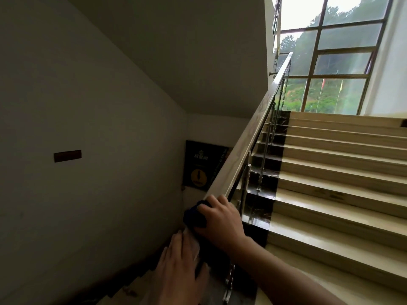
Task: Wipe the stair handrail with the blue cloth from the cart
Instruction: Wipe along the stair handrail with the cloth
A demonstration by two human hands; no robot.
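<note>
- Now the right hand presses the blue cloth on the handrail, fingers wrapped over it.
- Left hand lies flat on the rail below, fingers straight.

We're in a building stairwell: tiled steps climbing at right, handrail mid-frame, big grid window upper right (trees outside), wall sign below centre.

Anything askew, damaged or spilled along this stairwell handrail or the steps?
Nothing stands out. The right hand presses the dark blue cloth onto the pale wood-grain handrail, the left hand rests flat on the rail below it, and the glossy cream steps look bare and dry.
</note>
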